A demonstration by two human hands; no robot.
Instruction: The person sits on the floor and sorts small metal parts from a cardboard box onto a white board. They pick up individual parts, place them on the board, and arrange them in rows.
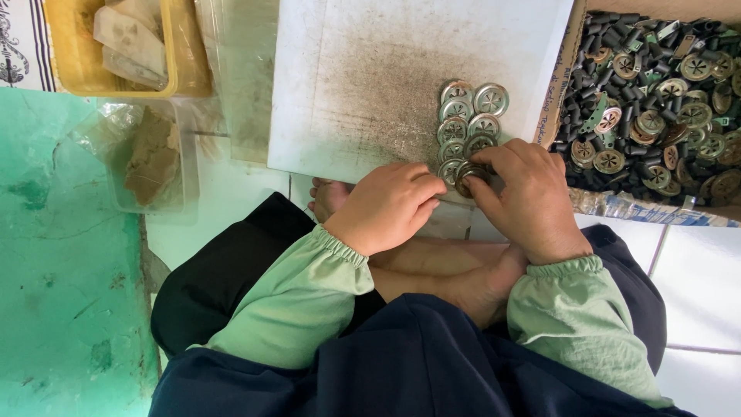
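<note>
A board [370,69] lies on the floor [695,270] ahead of the person's crossed legs. Metal discs [467,123] sit in rows on its near right corner, where both hands [463,205] meet. A cardboard box [567,62] of parts stands right of the board; a tub [174,69] stands to its left, with a clear container [154,162] nearer.

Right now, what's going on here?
A person sits cross-legged on the floor, both hands at the near edge of a white board. The right hand and left hand pinch a round metal disc together, beside rows of similar discs laid on the board. A cardboard box of discs and dark cylindrical parts sits on the right.
</note>
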